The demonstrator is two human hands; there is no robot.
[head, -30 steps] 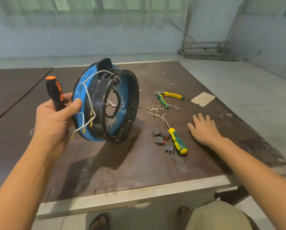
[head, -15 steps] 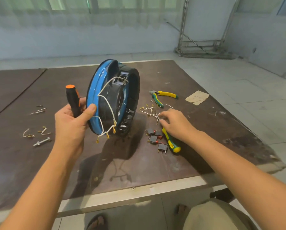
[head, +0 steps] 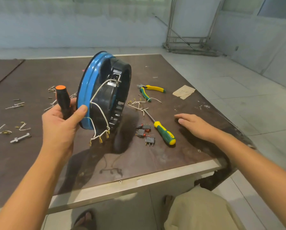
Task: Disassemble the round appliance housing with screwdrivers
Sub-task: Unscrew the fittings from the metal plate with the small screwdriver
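My left hand [head: 61, 123] holds the round blue and black housing [head: 104, 90] on edge above the table, thumb pressed on its blue rim. The same hand also grips a black screwdriver with an orange cap [head: 63, 100]. White wires with brass terminals [head: 100, 128] hang from the housing. My right hand [head: 194, 124] lies flat on the table with straight fingers, holding nothing, just right of the green and yellow screwdriver [head: 163, 131].
Three small black switches [head: 144, 132] lie beside the green screwdriver. Green and yellow pliers [head: 149, 91] and loose wire pieces [head: 137, 104] sit behind it. A bolt [head: 20, 138], screws and wire clips are at the left. A cardboard scrap [head: 183, 92] lies far right.
My right hand left the green screwdriver's shaft and moved right, now flat on the table. The housing stays in my left hand and has turned more edge-on since a second ago.
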